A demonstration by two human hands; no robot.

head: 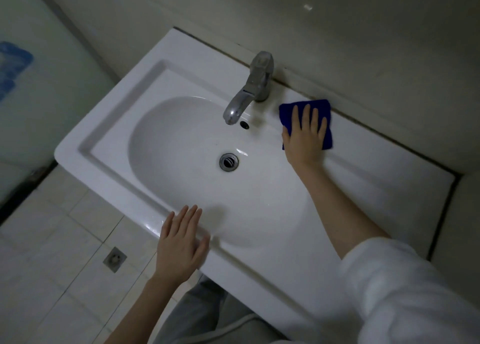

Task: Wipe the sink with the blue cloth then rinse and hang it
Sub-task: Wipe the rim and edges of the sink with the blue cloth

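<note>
Two bare hands work at our white sink (111, 135): our right hand (305, 138), fingers straight and spread, presses the blue cloth (288, 113) flat on the sink's back ledge, just right of the chrome tap (257, 83) and close to the wall (363, 57). Our left hand (181, 242), fingers straight and holding nothing, lies at the front rim, with the tiled floor (65, 239) below it. The drain (228, 162) shows in the basin between them.

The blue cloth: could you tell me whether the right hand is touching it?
Touching. The head view shows the right hand flat on the blue cloth, fingers straight, pressing it onto the sink.
</note>
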